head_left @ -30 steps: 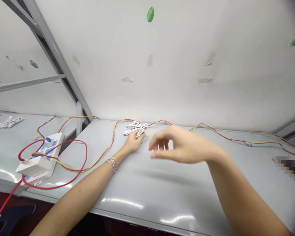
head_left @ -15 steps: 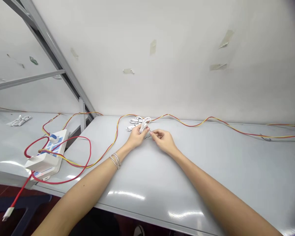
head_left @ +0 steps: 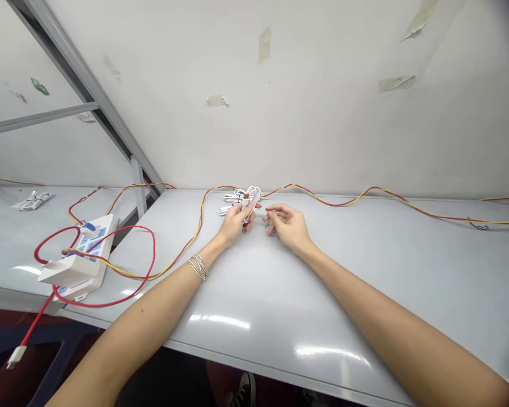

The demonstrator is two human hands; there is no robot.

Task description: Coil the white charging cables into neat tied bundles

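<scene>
A looped white cable (head_left: 253, 198) is gripped between the fingers of my left hand (head_left: 234, 223), over the grey table near the wall. Just behind that hand lie more coiled white cables (head_left: 233, 198). To the right, my right hand (head_left: 289, 227) pinches a short black tie (head_left: 267, 225), which hangs crooked from its fingertips. A small gap separates the two hands, and the tie is apart from the white cable.
A white power strip (head_left: 94, 243) with a white adapter (head_left: 68, 271) and a looped red cable (head_left: 154, 254) sits at the left. Red and yellow wires (head_left: 331, 203) run along the wall. Another white cable bundle (head_left: 33, 201) lies far left.
My right hand has moved away from my left hand with the black tie, which was near the white cable before. The view has tilted down slightly.
</scene>
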